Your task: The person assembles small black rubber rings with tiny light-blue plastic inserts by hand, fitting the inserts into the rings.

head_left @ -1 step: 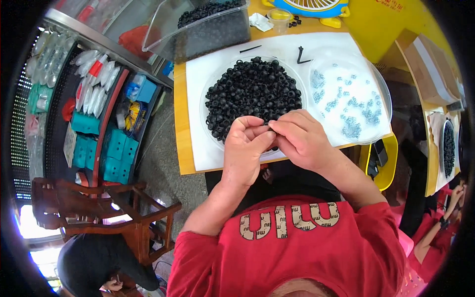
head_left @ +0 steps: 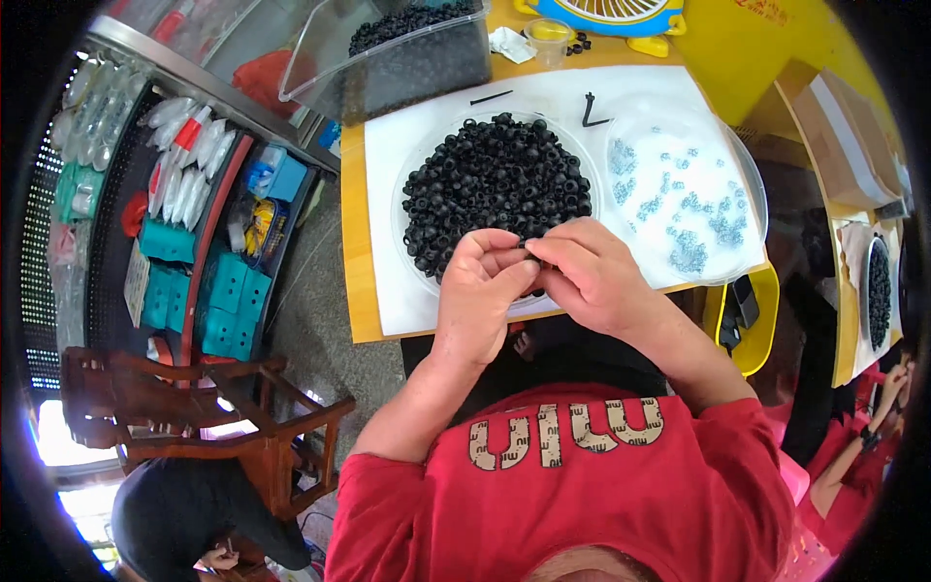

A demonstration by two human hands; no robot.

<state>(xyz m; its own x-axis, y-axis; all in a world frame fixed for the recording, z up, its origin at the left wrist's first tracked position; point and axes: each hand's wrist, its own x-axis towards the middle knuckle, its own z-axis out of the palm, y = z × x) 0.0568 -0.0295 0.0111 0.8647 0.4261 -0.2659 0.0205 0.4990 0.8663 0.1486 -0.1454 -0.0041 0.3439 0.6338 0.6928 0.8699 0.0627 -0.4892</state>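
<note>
Above the near rim of a round clear tray (head_left: pixel 397 209), my two hands meet at the fingertips. My left hand (head_left: pixel 482 296) is closed, its thumb and forefinger pinching a small black part (head_left: pixel 525 246) that the fingers mostly hide. My right hand (head_left: pixel 593 276) comes from the other side and closes its thumb and forefinger on the same part. Behind them the tray holds a heap of small round black parts (head_left: pixel 495 175) with holes in them. To its right, a second round clear tray (head_left: pixel 758 184) carries scattered clusters of tiny clear or silvery pieces (head_left: pixel 690 252).
A clear bin (head_left: pixel 417 85) of similar black parts stands at the back left. Beyond the white sheet (head_left: pixel 381 242) are a small clear cup (head_left: pixel 549 39) and a blue-yellow fan (head_left: pixel 611 15). A yellow bin (head_left: pixel 763 335) hangs low right; a wooden chair (head_left: pixel 204 436) stands left. Other people sit nearby.
</note>
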